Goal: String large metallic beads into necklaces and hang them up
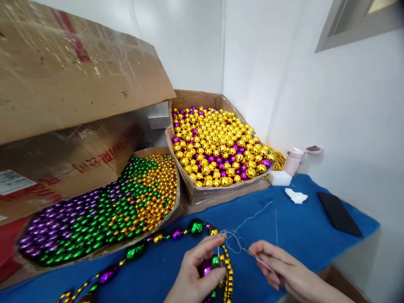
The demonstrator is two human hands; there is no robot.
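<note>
My left hand (198,273) is closed around a purple and a green bead (208,265) at the end of a bead strand (139,250) that trails left over the blue tabletop (315,227). My right hand (284,269) pinches a thin pink-handled tool (261,261), its tip pointing at the beads. A loose white thread (243,223) loops between both hands and runs up the cloth. A thin needle (276,225) lies just above my right hand.
A cardboard tray of purple, green and gold beads (104,206) sits at left under a big cardboard box (63,84). A box of large gold and purple balls (217,143) stands behind. A pink cup (293,160), white block (279,178), crumpled tissue (296,195) and black phone (339,213) lie at right.
</note>
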